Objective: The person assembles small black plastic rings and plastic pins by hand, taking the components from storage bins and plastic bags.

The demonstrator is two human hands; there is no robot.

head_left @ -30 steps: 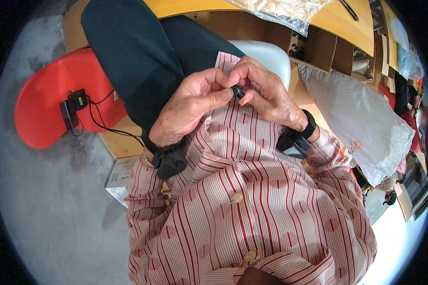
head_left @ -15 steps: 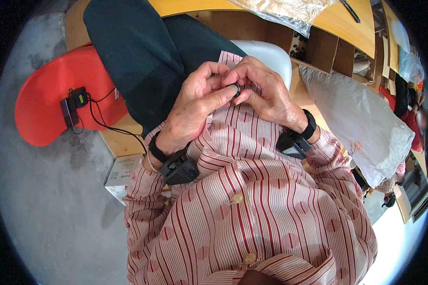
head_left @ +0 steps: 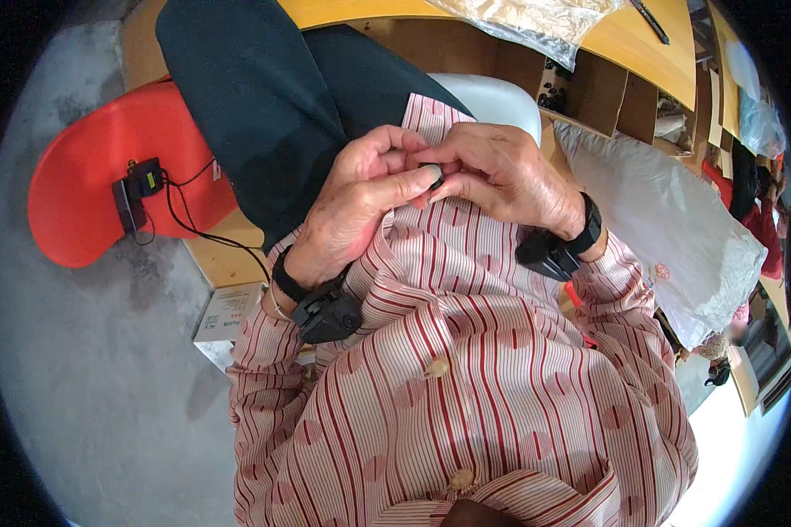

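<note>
In front of my lap, both hands meet over a small black round part (head_left: 434, 182). My left hand (head_left: 357, 195) pinches it between thumb and fingertips, the thumb lying on top. From the other side my right hand (head_left: 511, 180) closes in, its thumb and forefinger pressed together at the part's edge. Most of the part is covered by fingertips, so its exact kind does not show. Each wrist carries a black strap with a black device, one on the left (head_left: 329, 314) and one on the right (head_left: 545, 255).
To the left stands a red chair (head_left: 79, 189) with a small black cabled device (head_left: 132, 198). Ahead, a yellow tabletop (head_left: 360, 12) bears a clear plastic bag (head_left: 536, 22) and a pen (head_left: 649, 22). Open cardboard boxes (head_left: 593, 88) and a large white sack (head_left: 668, 237) are at the right.
My right hand has turned, its wrist shifting slightly right and its fingers flattening over the black part. My left hand stays nearly in place, still pinching the part.
</note>
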